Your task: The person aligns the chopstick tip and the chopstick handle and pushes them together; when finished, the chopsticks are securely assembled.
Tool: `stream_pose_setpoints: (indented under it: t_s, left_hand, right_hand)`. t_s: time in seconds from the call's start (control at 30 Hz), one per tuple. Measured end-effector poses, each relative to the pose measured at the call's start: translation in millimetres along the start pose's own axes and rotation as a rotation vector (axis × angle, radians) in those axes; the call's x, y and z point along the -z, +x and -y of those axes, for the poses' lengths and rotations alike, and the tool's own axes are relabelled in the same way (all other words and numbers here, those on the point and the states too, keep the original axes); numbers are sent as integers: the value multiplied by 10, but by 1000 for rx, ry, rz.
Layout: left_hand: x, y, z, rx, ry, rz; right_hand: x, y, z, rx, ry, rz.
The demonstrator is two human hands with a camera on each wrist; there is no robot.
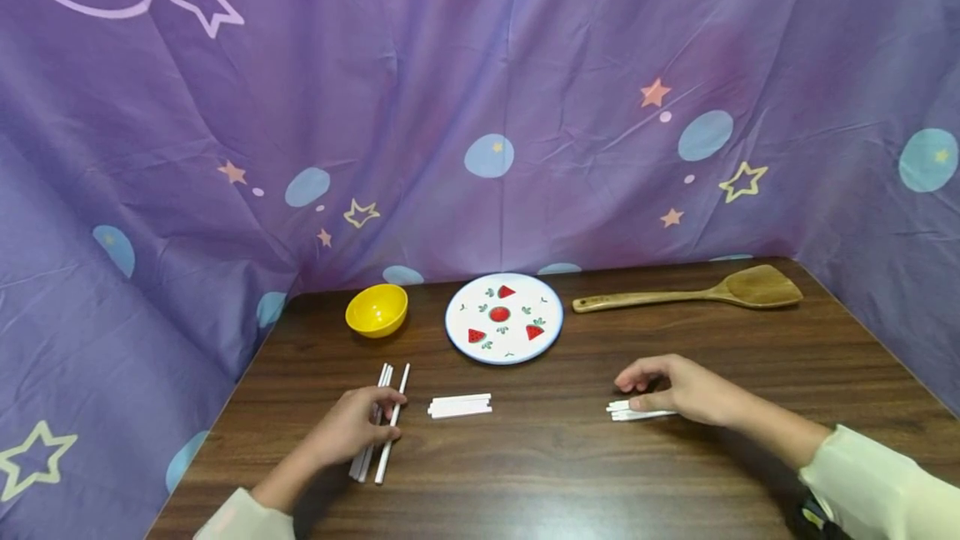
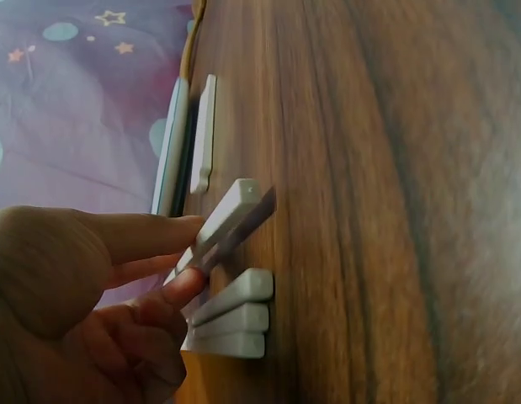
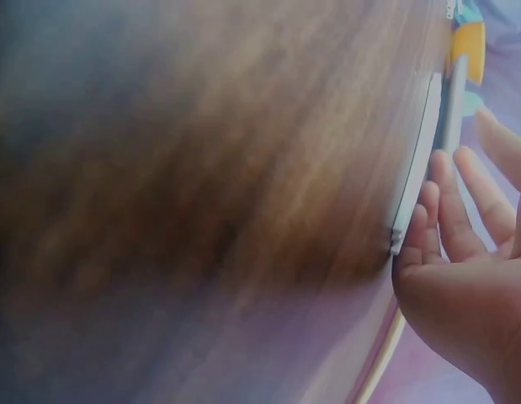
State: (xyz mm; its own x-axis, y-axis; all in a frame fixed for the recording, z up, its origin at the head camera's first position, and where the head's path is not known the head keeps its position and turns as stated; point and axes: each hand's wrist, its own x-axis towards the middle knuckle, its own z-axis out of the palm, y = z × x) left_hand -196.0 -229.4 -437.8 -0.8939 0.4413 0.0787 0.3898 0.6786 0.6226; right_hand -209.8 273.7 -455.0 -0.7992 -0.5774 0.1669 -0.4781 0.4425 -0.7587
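My left hand point(image 1: 358, 425) pinches one long white chopstick point(image 1: 383, 465) between thumb and fingers, its near end tilted in the left wrist view. Just left of it, more white chopsticks point(image 2: 235, 320) lie side by side on the table, partly hidden by the hand in the head view. Over at the right, my right hand point(image 1: 684, 390) hovers with loose, parted fingers above a small bundle of short white sticks point(image 1: 621, 412), the thumb overlapping them. Between the hands lies a neat row of short white sticks point(image 1: 460, 406).
Along the back of the brown wooden table point(image 1: 547, 473) stand a yellow bowl point(image 1: 377, 312), a white plate point(image 1: 525, 294) with a watermelon pattern and blue rim, and a wooden spatula point(image 1: 761, 287). A purple patterned cloth point(image 1: 420, 90) hangs behind and at the sides.
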Motion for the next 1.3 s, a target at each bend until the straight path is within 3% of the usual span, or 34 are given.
stream_pose_setpoints:
  t_s: [0.17, 0.4, 0.6, 0.8, 1.07, 1.3]
  left_hand:
    - [8, 20, 30, 8, 113, -9]
    - [9, 18, 49, 39, 171, -57]
    - [23, 0, 95, 74, 111, -95]
    - [47, -22, 163, 51, 16, -66]
    - [90, -54, 182, 47, 4, -47]
    - [85, -74, 182, 72, 23, -76]
  right_hand:
    - [22, 14, -32, 1, 26, 42]
    - [43, 33, -29, -35, 50, 82]
    - [66, 42, -19, -46, 61, 108]
    - [71, 44, -36, -61, 76, 132]
    - [61, 48, -50, -82, 53, 132]
    - [61, 59, -51, -89, 44, 135]
